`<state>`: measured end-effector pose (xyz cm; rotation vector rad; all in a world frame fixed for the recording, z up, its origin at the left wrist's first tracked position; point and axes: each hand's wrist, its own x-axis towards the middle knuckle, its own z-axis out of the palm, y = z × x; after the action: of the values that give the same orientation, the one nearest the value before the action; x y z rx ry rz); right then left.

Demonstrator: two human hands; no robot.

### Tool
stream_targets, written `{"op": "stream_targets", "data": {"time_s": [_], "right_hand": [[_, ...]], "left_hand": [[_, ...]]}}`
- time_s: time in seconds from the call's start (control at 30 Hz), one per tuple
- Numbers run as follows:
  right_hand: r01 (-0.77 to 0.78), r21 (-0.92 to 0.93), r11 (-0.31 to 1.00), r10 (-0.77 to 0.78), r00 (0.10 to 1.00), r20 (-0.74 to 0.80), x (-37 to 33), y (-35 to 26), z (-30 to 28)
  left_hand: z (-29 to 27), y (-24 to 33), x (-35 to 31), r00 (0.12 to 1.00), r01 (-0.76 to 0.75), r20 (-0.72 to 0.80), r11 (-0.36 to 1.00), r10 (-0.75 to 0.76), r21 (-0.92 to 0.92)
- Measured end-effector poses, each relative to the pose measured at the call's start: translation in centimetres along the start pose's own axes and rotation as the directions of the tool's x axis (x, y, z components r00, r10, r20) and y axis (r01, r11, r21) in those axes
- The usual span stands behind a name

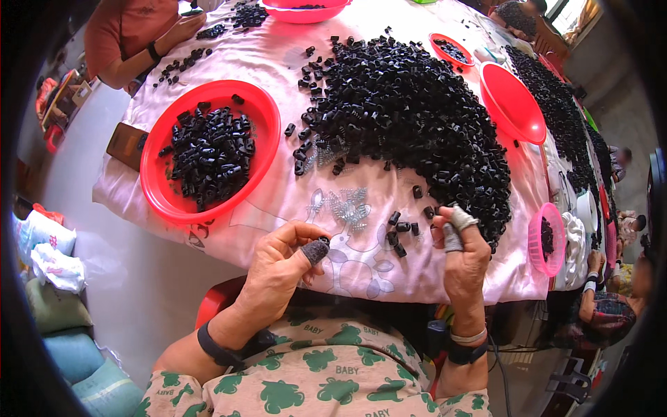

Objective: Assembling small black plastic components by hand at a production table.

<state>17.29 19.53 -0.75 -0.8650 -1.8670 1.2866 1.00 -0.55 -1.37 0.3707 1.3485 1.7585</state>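
Note:
My left hand [281, 260], its thumb in a dark grey finger cover, is pinched on a small black plastic piece [324, 240] at the table's near edge. My right hand [464, 260] has light grey wraps on its fingers, which are curled together beside the near right side of a large heap of black plastic pieces [410, 97]. A black piece [429, 212] is at its fingertips; whether they grip it I cannot tell. Several loose black pieces [403, 227] lie between my hands. A small pile of metal springs [349, 208] rests on the pale cloth beyond them.
At left stands a red basin [271, 149] part-filled with black pieces, by a brown box [125, 144]. A red bowl [514, 104] and a pink basket [558, 260] are on the right. Another person's arm [142, 62] is at far left; other people sit along the right.

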Motion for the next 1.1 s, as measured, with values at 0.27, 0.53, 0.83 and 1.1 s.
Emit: {"op": "stream_targets", "data": {"time_s": [0.27,0.53,0.83,1.1], "right_hand": [[0.014,-0.072,0.997,-0.021,0.994,-0.104,0.5,-1.3,-1.9],[-0.052,-0.069,0.996,0.048,0.997,-0.056,0.3,-0.8,-0.9],[0.395,-0.448,0.802,-0.234,0.898,0.372,4.4,-3.9,2.4],[0.478,-0.664,0.575,-0.135,0.856,0.499,9.1,-3.4,6.5]], "left_hand": [[0.0,0.4,0.0,1.0,0.021,-0.006,1.0,-0.021,0.016],[-0.3,0.5,0.1,0.999,0.034,0.019,0.999,-0.034,-0.015],[-0.7,0.9,0.2,0.995,0.092,0.036,0.996,-0.092,0.003],[-0.8,0.9,0.3,0.988,0.141,0.067,0.99,-0.141,0.013]]}}
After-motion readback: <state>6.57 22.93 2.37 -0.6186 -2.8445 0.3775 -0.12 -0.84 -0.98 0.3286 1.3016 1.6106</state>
